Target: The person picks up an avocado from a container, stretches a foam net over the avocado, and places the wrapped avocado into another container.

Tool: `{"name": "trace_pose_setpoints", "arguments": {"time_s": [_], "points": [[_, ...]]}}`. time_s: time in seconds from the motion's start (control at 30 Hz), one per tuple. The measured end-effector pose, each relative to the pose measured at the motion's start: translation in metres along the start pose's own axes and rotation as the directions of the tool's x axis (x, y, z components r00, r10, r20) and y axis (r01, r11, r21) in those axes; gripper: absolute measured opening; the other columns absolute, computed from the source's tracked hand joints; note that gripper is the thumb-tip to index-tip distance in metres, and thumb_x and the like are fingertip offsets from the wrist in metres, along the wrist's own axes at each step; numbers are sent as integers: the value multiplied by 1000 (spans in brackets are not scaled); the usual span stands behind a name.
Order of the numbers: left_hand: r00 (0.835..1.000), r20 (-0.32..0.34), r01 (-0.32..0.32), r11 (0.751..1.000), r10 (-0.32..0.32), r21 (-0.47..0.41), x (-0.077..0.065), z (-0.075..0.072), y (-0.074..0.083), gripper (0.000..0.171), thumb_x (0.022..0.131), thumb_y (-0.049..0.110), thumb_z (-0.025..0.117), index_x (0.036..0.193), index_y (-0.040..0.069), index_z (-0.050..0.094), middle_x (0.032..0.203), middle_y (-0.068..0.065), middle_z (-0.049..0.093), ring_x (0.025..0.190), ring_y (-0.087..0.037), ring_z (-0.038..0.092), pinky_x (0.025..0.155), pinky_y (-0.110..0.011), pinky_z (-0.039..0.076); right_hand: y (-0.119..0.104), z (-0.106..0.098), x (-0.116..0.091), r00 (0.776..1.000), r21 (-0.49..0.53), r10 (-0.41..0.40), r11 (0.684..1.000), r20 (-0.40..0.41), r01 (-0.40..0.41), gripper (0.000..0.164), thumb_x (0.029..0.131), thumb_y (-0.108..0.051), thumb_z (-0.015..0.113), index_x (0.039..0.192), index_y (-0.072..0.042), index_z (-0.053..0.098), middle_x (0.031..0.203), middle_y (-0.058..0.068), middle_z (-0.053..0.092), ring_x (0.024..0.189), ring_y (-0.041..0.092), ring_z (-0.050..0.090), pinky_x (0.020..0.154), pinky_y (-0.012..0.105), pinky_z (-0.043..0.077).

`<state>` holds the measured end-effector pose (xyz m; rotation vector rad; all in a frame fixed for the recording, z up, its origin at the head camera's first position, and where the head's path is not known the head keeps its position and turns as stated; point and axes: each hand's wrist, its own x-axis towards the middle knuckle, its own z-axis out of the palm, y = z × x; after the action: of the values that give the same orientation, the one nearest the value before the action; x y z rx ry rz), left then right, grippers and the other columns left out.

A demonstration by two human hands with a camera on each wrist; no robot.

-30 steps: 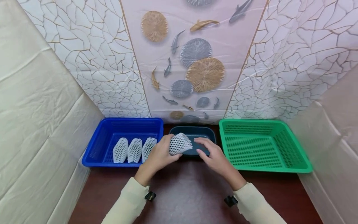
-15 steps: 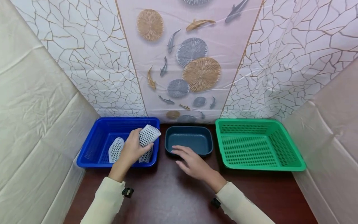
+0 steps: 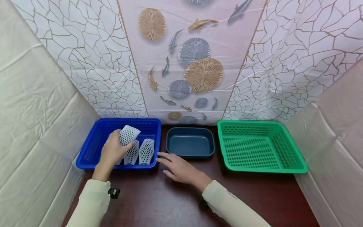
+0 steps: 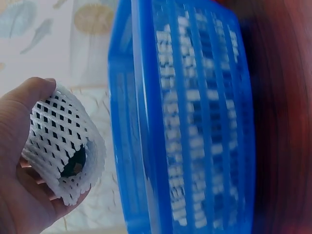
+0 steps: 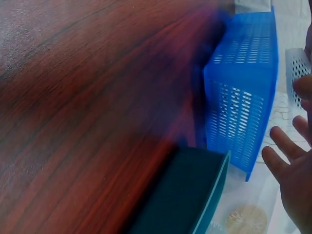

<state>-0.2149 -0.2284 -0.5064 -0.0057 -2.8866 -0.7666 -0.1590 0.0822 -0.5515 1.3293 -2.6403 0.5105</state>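
My left hand (image 3: 113, 151) grips a white foam fruit net (image 3: 128, 135) above the blue basket (image 3: 80, 163). Through the net's open end in the left wrist view shows a dark green, rounded thing (image 4: 74, 163) with a small brownish spot. Under the held net, more white foam nets (image 3: 146, 152) lie side by side in the basket, one of them mostly hidden by the left hand. My right hand (image 3: 180, 168) hovers with loosely extended fingers near the basket's front right corner, holding nothing.
A dark teal tray (image 3: 190, 144) stands in the middle, just right of the blue basket. Further right is a green basket (image 3: 252, 154). All three sit on a dark reddish wooden table (image 3: 158, 201) before a patterned cloth wall (image 3: 119, 63).
My left hand has carried the foam net from over the teal tray leftward to above the blue basket. My right hand has also moved left, away from the tray.
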Motion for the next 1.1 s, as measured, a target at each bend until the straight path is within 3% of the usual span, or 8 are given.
{"name": "trace_pose_setpoints", "arguments": {"time_s": [0.2, 0.47, 0.8, 1.1], "points": [[996, -49, 74, 997, -73, 25, 5, -10, -26, 85, 90, 44, 76, 147, -8, 40, 136, -35, 54, 118, -53, 57, 93, -68, 48, 2, 7, 4, 997, 21, 25, 999, 74, -27, 60, 102, -26, 65, 157, -17, 44, 166, 5, 36, 142, 24, 51, 116, 41, 43], [973, -35, 228, 974, -228, -4, 10, -16, -51, 91, 91, 42, 74, 151, -11, 32, 139, -42, 49, 127, -58, 49, 105, -68, 42, 2, 14, 5, 985, 36, 38, 998, 166, -45, 64, 104, -29, 63, 161, -23, 36, 172, 1, 24, 143, 22, 49, 116, 41, 43], [954, 7, 298, 953, -299, 61, 11, -19, -76, 89, 92, 37, 69, 147, -19, 26, 138, -48, 35, 116, -65, 46, 97, -70, 41, 3, 22, 12, 978, 21, 25, 999, 209, -30, 65, 105, -33, 59, 163, -21, 32, 173, 2, 20, 140, 21, 52, 114, 40, 45], [950, 64, 302, 951, -307, 69, 13, -13, -86, 89, 93, 34, 67, 149, -19, 21, 142, -50, 29, 116, -68, 44, 97, -72, 41, 4, 27, 8, 975, 102, 21, 994, 219, -45, 72, 105, -29, 61, 166, -22, 23, 174, 4, 14, 149, 20, 42, 117, 47, 41]]}}
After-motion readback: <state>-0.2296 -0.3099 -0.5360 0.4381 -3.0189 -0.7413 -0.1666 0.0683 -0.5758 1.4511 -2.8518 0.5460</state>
